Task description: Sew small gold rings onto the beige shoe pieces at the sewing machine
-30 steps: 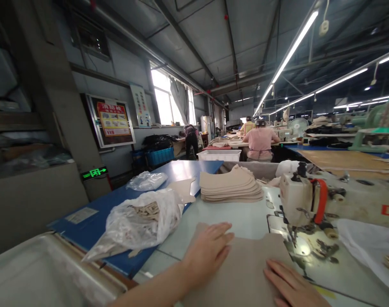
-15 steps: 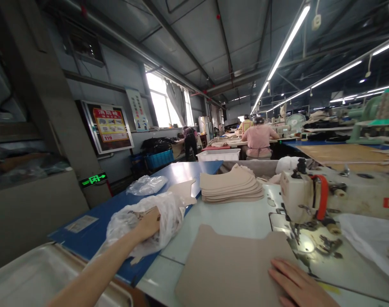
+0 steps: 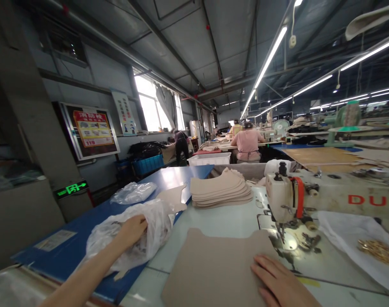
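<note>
A flat beige fabric piece [image 3: 213,268] lies on the pale sewing table in front of me. My right hand [image 3: 277,283] rests flat on its right edge, fingers stretched out, just short of the sewing machine [image 3: 282,196]. My left hand [image 3: 133,228] reaches into the mouth of a clear plastic bag [image 3: 149,234] of small beige pieces on the blue board; its fingers curl inside the bag and what they hold is hidden. A stack of cut beige pieces [image 3: 221,189] sits behind the fabric piece.
A second, smaller plastic bag [image 3: 133,192] lies further back on the blue board [image 3: 69,251]. A white cloth with brass-coloured parts [image 3: 378,249] sits at the right. Other people work at tables in the distance [image 3: 247,143]. A grey bin edge shows at bottom left.
My left hand left the fabric piece and moved left into the plastic bag, where it stays. My right hand remains on the fabric. The view has shifted slightly to the right.
</note>
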Tool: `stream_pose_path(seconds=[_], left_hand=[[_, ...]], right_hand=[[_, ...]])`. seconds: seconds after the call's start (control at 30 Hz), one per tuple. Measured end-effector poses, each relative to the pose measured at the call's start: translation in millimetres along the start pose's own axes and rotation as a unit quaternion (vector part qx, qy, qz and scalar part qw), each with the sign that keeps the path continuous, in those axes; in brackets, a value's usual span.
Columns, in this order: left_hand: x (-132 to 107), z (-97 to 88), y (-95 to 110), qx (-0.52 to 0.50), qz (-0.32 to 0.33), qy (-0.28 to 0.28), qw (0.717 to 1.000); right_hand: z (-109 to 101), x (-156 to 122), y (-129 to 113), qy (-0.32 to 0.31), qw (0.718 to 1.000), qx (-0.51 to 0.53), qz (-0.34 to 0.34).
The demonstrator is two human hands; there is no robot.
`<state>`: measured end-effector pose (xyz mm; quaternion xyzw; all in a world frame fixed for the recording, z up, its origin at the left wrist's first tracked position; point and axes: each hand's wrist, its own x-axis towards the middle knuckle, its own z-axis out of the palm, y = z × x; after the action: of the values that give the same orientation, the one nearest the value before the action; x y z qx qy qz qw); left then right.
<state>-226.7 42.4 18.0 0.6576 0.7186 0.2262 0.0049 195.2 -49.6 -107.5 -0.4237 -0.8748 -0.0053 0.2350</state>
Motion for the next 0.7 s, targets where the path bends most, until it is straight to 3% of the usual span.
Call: stream_pose_path(seconds=[0.2, 0.4, 0.57, 0.7], left_hand=[[-7, -7.5, 1, 0.018, -0.01, -0.014, 1.0], [-7, -5.7, -10, -0.102, -0.083, 0.013, 0.991], [-20, -19.3, 0, -0.114, -0.15, 0.135, 0.973], [-35, -26.3, 29, -0.091, -0.105, 0.227, 0.964]], right_hand=[[1, 2, 0, 0.001, 1.0, -0.002, 0.0], [3, 1, 2, 0.015, 1.0, 0.024, 0.002], [-2, 3, -3, 0.002, 1.0, 0.018, 0.006], [-2, 4, -3, 0.001, 1.0, 0.014, 0.005]])
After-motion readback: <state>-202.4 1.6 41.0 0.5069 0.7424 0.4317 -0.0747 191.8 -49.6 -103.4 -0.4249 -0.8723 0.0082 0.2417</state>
